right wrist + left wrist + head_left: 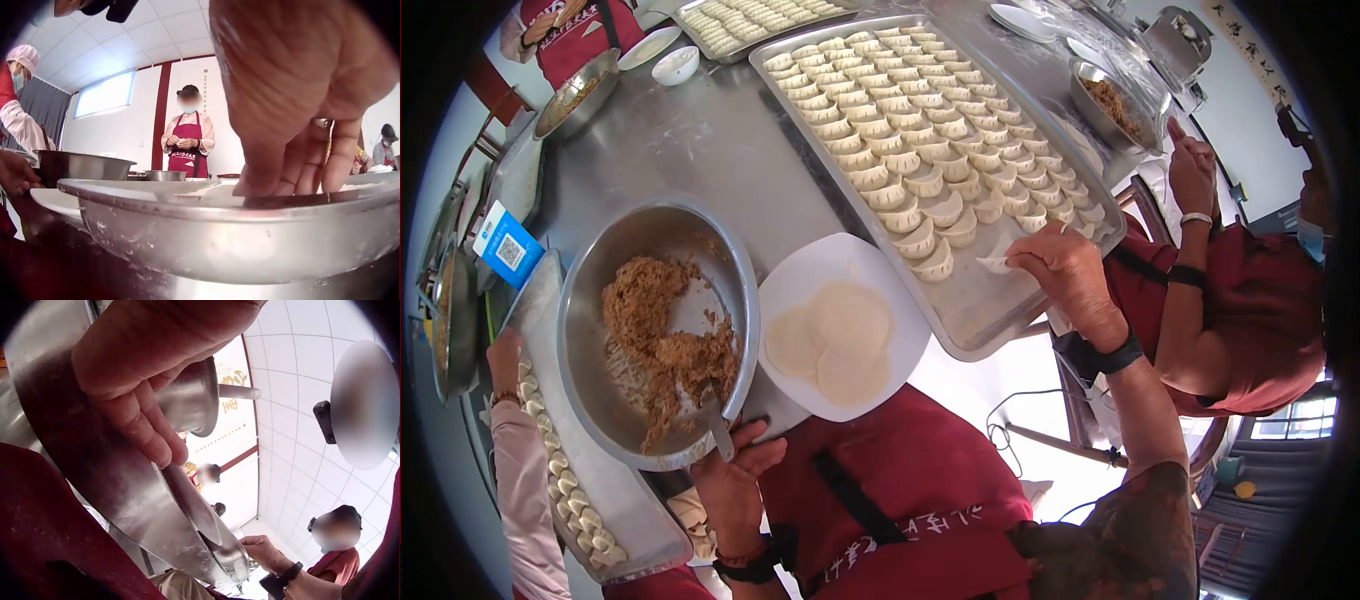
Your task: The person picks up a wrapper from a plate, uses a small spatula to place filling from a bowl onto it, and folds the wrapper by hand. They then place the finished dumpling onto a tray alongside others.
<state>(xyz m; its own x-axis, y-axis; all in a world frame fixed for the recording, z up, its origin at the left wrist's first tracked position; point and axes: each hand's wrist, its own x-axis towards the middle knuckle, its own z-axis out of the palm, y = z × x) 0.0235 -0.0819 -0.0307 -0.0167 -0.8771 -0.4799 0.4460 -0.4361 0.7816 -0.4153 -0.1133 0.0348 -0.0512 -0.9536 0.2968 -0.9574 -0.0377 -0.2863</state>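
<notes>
My left hand (735, 470) sits at the near rim of a steel bowl (595, 300) of brown minced filling (665, 340). Its fingers (150, 434) lie fairly straight against the rim, beside a spoon handle (718, 430). A white plate (800, 285) next to the bowl carries three round wrappers (840, 335). My right hand (1055, 265) pinches a folded dumpling (997, 258) and sets it down on the big steel tray (980, 310), at the near end of several rows of dumplings (920, 130). In the right wrist view the fingertips (294, 169) press down inside the tray rim (219, 219).
A person in a red apron (1240, 300) sits at the right, by another filling bowl (1112, 105). A second dumpling tray (745, 20) lies at the back, a third (570, 490) at the lower left with a pink-sleeved arm (520, 480). A QR card (508, 250) stands left.
</notes>
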